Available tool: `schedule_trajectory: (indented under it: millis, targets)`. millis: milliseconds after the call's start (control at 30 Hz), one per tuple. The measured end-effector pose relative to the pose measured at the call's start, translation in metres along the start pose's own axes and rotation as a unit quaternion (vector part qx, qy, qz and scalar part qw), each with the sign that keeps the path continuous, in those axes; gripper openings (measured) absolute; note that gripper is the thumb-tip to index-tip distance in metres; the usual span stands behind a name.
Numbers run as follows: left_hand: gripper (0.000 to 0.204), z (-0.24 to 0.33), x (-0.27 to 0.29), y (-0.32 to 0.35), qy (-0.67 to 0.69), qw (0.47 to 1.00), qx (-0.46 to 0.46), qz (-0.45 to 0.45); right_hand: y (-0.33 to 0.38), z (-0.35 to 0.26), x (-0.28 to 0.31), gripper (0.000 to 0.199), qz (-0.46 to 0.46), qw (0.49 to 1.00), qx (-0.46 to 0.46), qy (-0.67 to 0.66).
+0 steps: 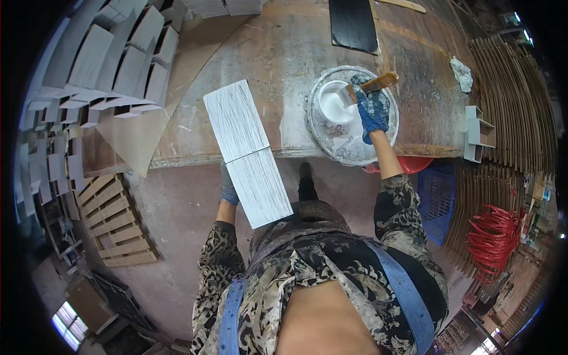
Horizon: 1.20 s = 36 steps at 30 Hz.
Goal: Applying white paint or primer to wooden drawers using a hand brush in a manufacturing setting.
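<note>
My left hand [229,188], in a bluish glove, is at the left edge of a long white-painted wooden box [248,127]; its fingers are hidden behind the box. Dark streaks run along the box's two faces, and a seam parts them. One end lies over the table, while the other hangs past the edge towards me. My right hand [374,112], in a paint-smeared blue glove, grips a wooden-handled paintbrush [378,83]. The bristles are at the rim of a round tub of white paint [336,112], which stands on a larger paint-stained round lid or tray [349,151].
White boxes [130,68] are stacked at the left. A black board [353,26] and a crumpled rag [461,75] lie on the worn table [284,35]. At the right are a small open white box [478,135], brown stacked sheets [515,100], a blue crate [436,201] and red strapping [494,239].
</note>
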<state>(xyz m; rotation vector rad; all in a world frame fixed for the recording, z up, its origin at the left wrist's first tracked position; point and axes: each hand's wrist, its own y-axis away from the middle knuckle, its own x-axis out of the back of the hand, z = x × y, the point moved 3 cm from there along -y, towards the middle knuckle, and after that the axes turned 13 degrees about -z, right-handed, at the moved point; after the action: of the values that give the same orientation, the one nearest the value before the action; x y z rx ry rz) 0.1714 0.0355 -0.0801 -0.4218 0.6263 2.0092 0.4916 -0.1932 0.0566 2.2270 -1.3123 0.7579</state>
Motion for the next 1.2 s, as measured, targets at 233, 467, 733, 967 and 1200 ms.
schedule_trajectory:
  millis: [233, 467, 733, 967, 1200]
  targets:
    - [0.016, 0.016, -0.013, 0.004, -0.266, 0.963, -0.047, -0.003, 0.003, -0.002, 0.004, 0.033, 0.016, 1.0, 0.015, -0.004]
    - [0.016, 0.042, -0.046, -0.008, -0.369, 0.927, -0.065, -0.001, 0.018, -0.034, 0.047, 0.027, 0.021, 0.865, 0.063, -0.497]
    - [0.016, 0.073, -0.095, -0.009, -0.463, 0.885, -0.044, -0.022, 0.047, -0.156, 0.028, 0.038, -0.316, 0.791, 0.098, -0.515]
    - [0.021, 0.065, -0.08, -0.012, -0.499, 0.858, -0.119, -0.031, -0.008, -0.191, 0.01, 0.026, -0.235, 0.77, 0.312, -0.505]
    - [0.021, 0.055, -0.068, -0.015, -0.469, 0.88, -0.076, -0.016, 0.1, -0.118, -0.037, 0.035, -0.536, 0.689, 0.259, -0.413]
